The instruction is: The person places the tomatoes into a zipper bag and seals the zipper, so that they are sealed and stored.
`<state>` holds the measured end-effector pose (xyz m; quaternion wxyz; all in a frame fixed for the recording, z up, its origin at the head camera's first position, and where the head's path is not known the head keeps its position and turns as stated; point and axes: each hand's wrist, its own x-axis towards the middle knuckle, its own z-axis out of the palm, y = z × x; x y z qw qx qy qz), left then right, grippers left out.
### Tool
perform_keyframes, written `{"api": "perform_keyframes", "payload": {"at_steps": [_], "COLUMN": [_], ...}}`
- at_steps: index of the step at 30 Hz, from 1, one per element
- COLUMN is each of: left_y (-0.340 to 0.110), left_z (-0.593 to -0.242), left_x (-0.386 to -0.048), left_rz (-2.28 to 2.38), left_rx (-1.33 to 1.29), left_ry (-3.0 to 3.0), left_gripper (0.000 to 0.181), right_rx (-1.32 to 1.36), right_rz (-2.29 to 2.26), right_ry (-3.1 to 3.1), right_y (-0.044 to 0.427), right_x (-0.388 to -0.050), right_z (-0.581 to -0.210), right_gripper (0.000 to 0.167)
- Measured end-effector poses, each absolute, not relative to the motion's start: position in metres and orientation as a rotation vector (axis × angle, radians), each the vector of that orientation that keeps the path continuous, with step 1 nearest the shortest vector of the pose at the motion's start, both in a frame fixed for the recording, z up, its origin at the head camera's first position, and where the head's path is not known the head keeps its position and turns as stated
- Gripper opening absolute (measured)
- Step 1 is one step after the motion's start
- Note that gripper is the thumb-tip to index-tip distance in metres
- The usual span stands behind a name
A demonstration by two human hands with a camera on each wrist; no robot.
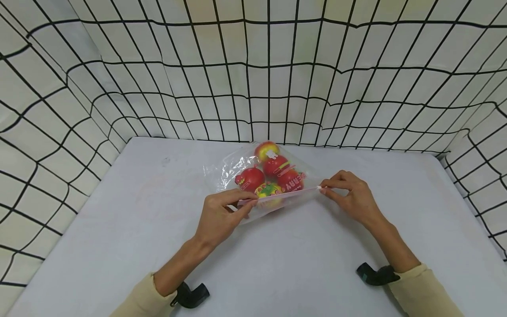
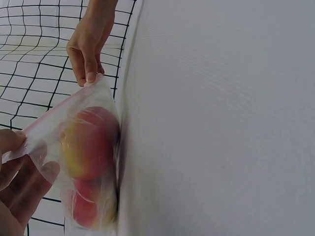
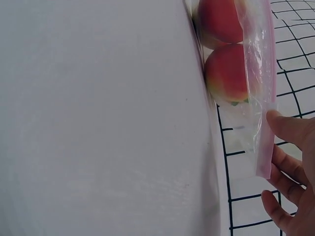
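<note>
A clear zip bag (image 1: pixel 229 169) with a pink closure strip lies on the table, its top edge raised toward me. Inside are several red and yellow apples (image 1: pixel 251 179), seen through printed plastic. My left hand (image 1: pixel 222 215) pinches the strip near its left end between thumb and fingers. At the right end, my right hand (image 1: pixel 352 198) pinches a small white slider (image 1: pixel 319 188) on the strip. The right wrist view shows the thumb of that hand (image 3: pixel 295 162) on the slider, with the bag corner hanging below it. In the left wrist view, apples (image 2: pixel 91 142) press against the plastic.
A white-covered table (image 1: pixel 119 229) spreads under the bag and both hands. Black netting (image 1: pixel 269 66) over pale walls rises behind the table and along both sides. Black curved pieces (image 1: pixel 192 296) sit at both wrists by the beige sleeves (image 1: pixel 428 293).
</note>
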<state>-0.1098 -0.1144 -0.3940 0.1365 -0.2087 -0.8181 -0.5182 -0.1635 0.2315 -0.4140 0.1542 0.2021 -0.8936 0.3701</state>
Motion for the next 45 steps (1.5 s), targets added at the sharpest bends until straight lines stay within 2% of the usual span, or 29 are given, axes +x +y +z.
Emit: {"api": "perform_keyframes", "payload": {"at_steps": [45], "left_y": [-0.122], "left_z": [-0.392], "left_x": [-0.109], "left_rz": [-1.525], "left_rx": [-0.553], "left_ry": [-2.363], "left_gripper": [0.016], "right_rx": [0.492], "right_rz": [0.993], "right_ry": [-2.643], "right_y": [0.252], "right_x": [-0.172], "right_z": [-0.417], "right_gripper": [0.013]}}
